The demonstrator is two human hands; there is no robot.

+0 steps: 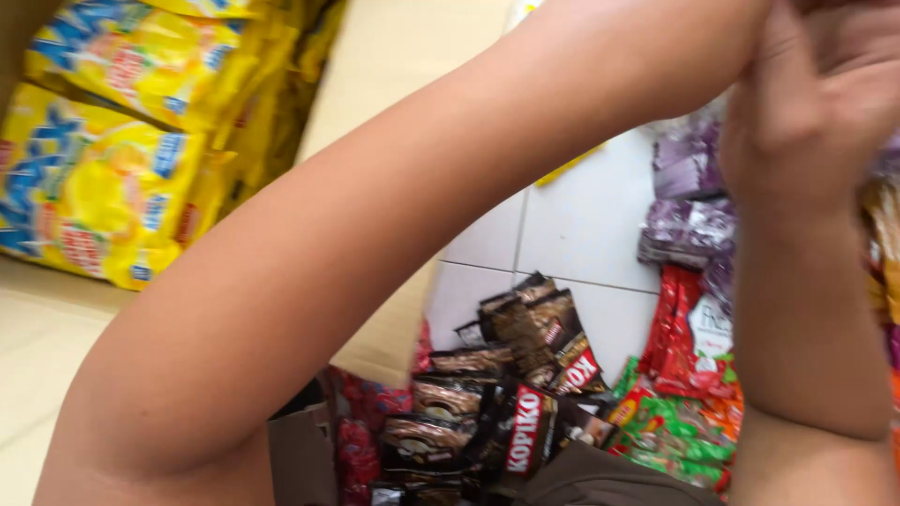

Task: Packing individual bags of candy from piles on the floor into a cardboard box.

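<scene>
Up at the top right corner, the right hand (825,84) and the left hand (806,7) meet, fingers pressed together, though whether they grip anything I cannot tell. Nearest them lie crinkled shiny purple sachet packs (689,201) (at least two) on white floor tiles (581,225), well apart from two big yellow plastic bags (94,178) in a cardboard box (394,47).

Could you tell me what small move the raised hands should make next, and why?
Probably lower both hands into view. The right hand is lifted to the frame's top edge with the left forearm crossing in front, so whatever they hold is hidden. The dark sachets, purple packs and yellow packs all lie below on the floor and in the carton, untouched.
</scene>
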